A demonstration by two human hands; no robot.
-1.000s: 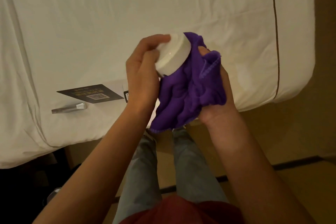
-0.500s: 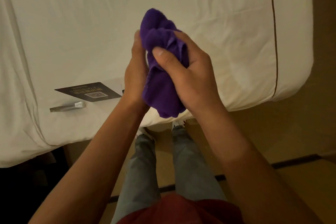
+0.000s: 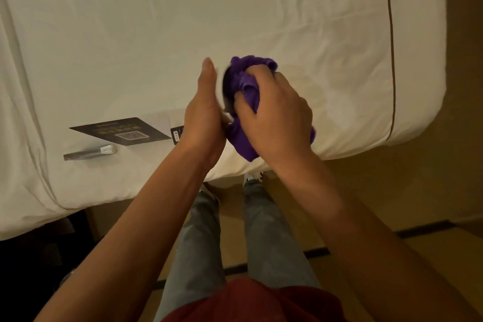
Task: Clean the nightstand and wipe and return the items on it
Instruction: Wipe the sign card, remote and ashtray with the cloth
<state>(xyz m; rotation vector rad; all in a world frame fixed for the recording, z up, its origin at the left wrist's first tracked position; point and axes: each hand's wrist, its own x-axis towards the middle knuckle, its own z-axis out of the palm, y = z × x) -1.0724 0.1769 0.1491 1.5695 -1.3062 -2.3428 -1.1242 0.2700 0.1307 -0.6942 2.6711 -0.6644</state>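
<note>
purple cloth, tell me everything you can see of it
The purple cloth looks like soft, fuzzy microfibre, bunched into a crumpled wad. The right hand grips it and presses it against a white round object, mostly hidden, which the left hand backs with straight fingers. A loose end hangs below the right hand. It is held in the air above the edge of the white bed.

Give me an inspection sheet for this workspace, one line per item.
Surface: white bed, sheet wrinkled.
Job's things: white round item held edge-on, mostly hidden; purple cloth pressed against it.
Clutter: dark card and a small clear bar lie on the bed.
Hands: left hand flat against the item; right hand grips the cloth.
Cables: nothing seen.
Surroundings: tan floor; nightstand not in view.
</note>
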